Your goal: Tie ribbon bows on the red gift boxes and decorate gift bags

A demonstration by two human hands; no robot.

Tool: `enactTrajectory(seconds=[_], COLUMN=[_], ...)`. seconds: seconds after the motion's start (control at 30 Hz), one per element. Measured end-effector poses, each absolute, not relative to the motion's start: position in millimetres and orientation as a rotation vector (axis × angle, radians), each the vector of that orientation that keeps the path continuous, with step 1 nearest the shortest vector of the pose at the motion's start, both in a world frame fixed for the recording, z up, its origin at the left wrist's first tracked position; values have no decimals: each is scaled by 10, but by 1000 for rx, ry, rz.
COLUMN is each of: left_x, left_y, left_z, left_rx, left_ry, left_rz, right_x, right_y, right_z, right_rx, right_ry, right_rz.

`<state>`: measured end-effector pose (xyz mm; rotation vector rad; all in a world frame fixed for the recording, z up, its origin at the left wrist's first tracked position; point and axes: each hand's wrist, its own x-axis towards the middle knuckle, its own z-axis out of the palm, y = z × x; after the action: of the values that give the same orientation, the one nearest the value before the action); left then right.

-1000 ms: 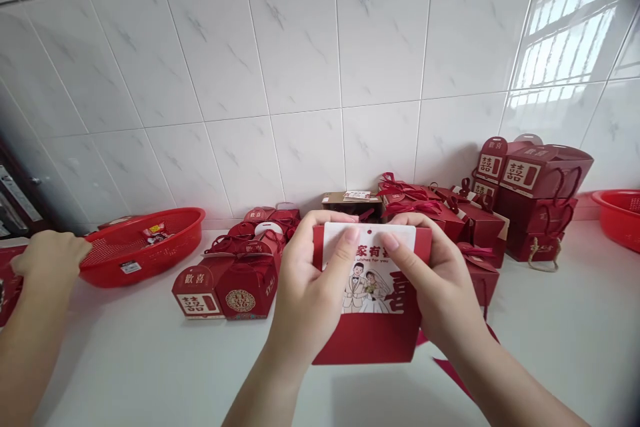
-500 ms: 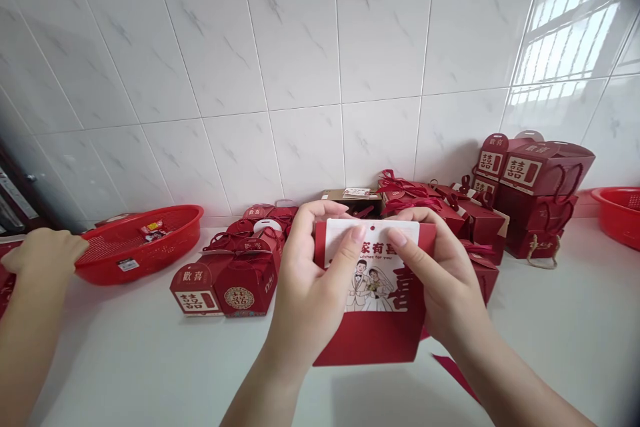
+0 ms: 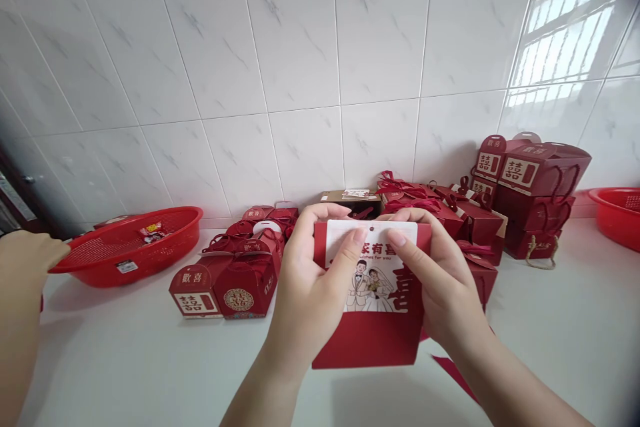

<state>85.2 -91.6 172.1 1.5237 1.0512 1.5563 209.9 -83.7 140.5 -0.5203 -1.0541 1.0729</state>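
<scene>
Both my hands hold a red gift box point(image 3: 365, 343) upright above the white table, in the middle of the view. A white card point(image 3: 376, 290) with a drawn bride and groom lies against its front face. My left hand point(image 3: 323, 273) grips the box's upper left side, with its thumb pressed on the card. On the upper right, my right hand point(image 3: 443, 273) is closed around the box edge, its thumb on the card too. The fingers behind the box are partly hidden. A dark red ribbon point(image 3: 455, 377) lies on the table beneath my right wrist.
Several red gift boxes point(image 3: 245, 280) stand left of my hands. Ribbon-tied boxes point(image 3: 420, 203) and stacked boxes point(image 3: 540, 213) stand along the tiled wall. Red plastic baskets point(image 3: 165, 253) sit at both sides. Another person's hand point(image 3: 37, 253) is at the far left.
The other person's hand at the far left has moved further left, and the red thing by it has mostly left view. My hands and the box hold almost the same position.
</scene>
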Motion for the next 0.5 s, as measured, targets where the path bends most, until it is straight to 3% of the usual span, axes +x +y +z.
enactTrajectory(seconds=[0.5], left_x=[847], left_y=[-904], left_z=[1719], left_rx=[1525], left_ry=[1051], left_rz=[1550], right_x=[2101], right_y=[-845], right_z=[1398], right_rx=[-550], right_ry=[-1038], right_rz=[1087])
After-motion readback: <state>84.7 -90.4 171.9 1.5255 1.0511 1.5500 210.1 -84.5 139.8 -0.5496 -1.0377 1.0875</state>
